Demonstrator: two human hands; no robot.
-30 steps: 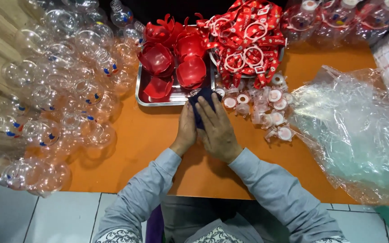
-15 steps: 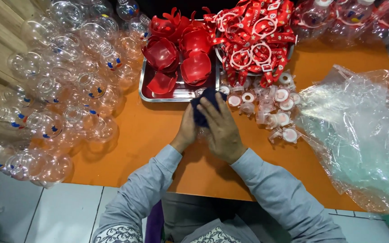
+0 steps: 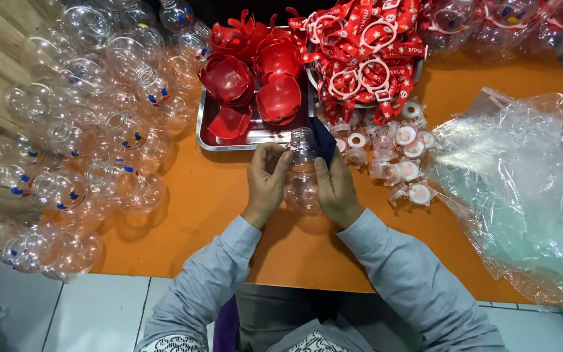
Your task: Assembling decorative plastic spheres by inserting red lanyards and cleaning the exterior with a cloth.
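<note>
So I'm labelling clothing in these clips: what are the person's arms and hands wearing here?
Both arms are covered by long, plain light grey-blue fabric sleeves, the left sleeve and the right sleeve, each ending at the wrist. The left hand and right hand are bare: no gloves, and no rings, watch or bands show. A white lace-patterned trim appears at the bottom edge of the frame.

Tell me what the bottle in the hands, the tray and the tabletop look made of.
Bottle: clear, glossy, probably thin plastic; the table shows through it.
Tray: bright reflective rim, likely stainless steel.
Tabletop: smooth orange surface with soft shine; laminate or paint, hard to tell.
</note>
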